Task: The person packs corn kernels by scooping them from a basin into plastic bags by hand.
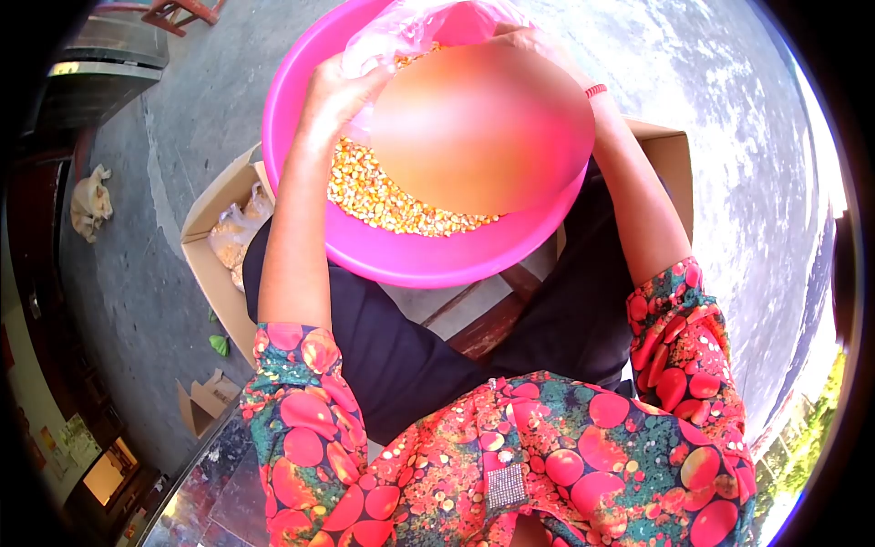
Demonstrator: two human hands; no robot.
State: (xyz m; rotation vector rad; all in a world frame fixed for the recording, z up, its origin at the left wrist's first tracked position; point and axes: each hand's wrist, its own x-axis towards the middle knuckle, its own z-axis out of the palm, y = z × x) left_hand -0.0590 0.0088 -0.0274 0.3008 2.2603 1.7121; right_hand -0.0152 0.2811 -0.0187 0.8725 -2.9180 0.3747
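Observation:
A large pink basin (415, 264) rests between my knees, with yellow-orange corn kernels (383, 196) spread over its bottom. Held over its far side is a thin, see-through plastic bag (401, 32). My left hand (339, 96) is closed on the bag's left edge, thumb toward the middle. At the bag's other side, my right hand (538, 46) grips it, its fingers partly hidden. A blurred oval covers much of the basin's middle and right, so what lies there cannot be made out.
An open cardboard box (219, 242) holding clear bags (239, 228) stands left of the basin. More cardboard (667, 164) shows at the right. Wooden bars (497, 324) lie beneath the basin. A pale crumpled bag (91, 202) is on the concrete floor (205, 118).

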